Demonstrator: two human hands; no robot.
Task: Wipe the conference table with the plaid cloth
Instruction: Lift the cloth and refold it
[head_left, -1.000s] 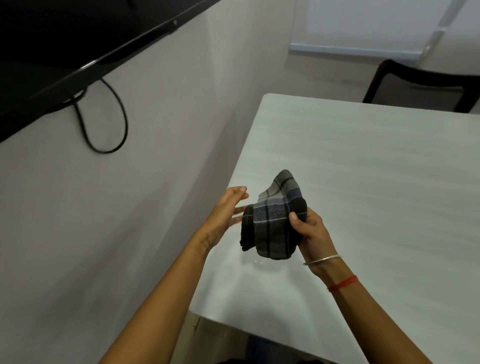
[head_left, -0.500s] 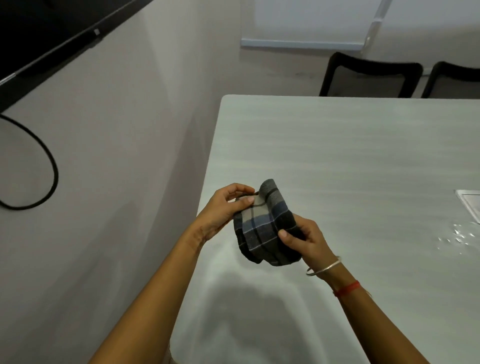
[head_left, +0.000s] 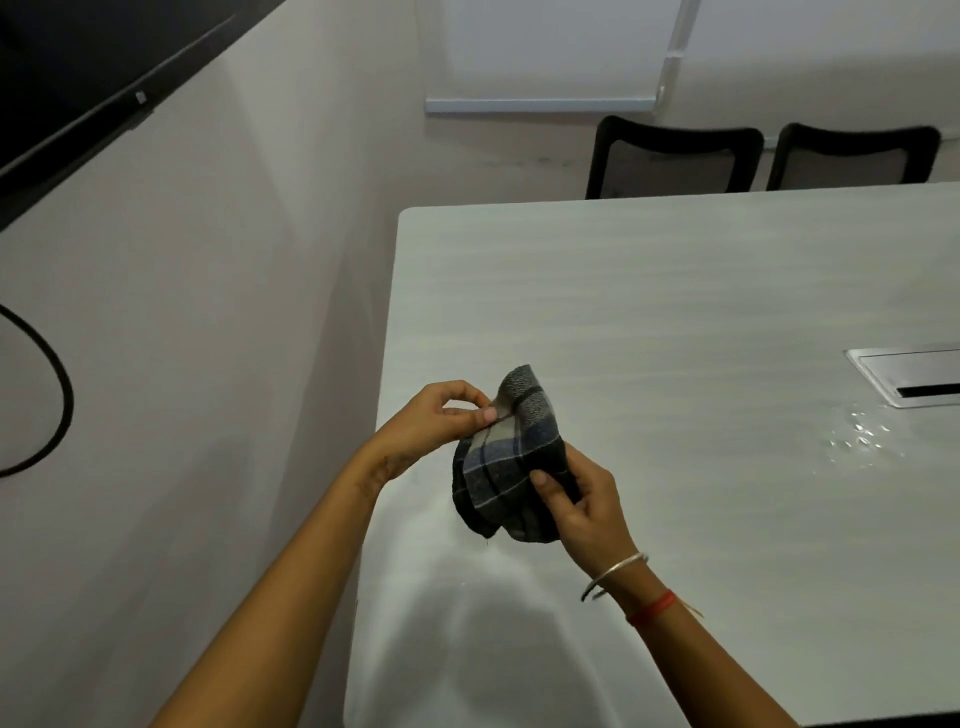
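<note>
Now, plaid cloth (head_left: 511, 457): bunched into a loose wad of grey, blue and black checks; held up between both hands over the near left part of the counter; its upper corner stands up beside the left thumb; its lower fold hangs free below the right thumb
Left hand (head_left: 436, 421): fingers curled; thumb and forefinger pinch the cloth's upper left edge; bare forearm reaches in from the lower left
Right hand (head_left: 582, 499): grips the cloth's lower right side; thumb lies on the front of the fabric, the other fingers wrap behind it and are mostly hidden
Right wrist: a thin silver bangle (head_left: 615, 574); just below it a red thread (head_left: 652, 607)
Counter (head_left: 675, 312): pale, faintly streaked top with a rounded far left corner; it fills the right and lower part of the view; a soft dark shadow lies on it beneath the arms
Water drops (head_left: 862, 436): a small glinting scatter on the counter, well to the right of the cloth and apart from it
Metal hatch (head_left: 914, 379): set flush into the counter at the right edge of the view, just beyond the drops; a dark slot runs along its near side
Chairs: two black-framed backs, one (head_left: 670, 161) beside the other (head_left: 852, 156), at the counter's far edge
Wall (head_left: 208, 312): plain and pale, to the left of the counter; a dark screen (head_left: 78, 67) hangs at the upper left; a black cable (head_left: 52, 415) loops down at the left edge
Blind (head_left: 545, 52): white, on the far wall above the chairs
</note>
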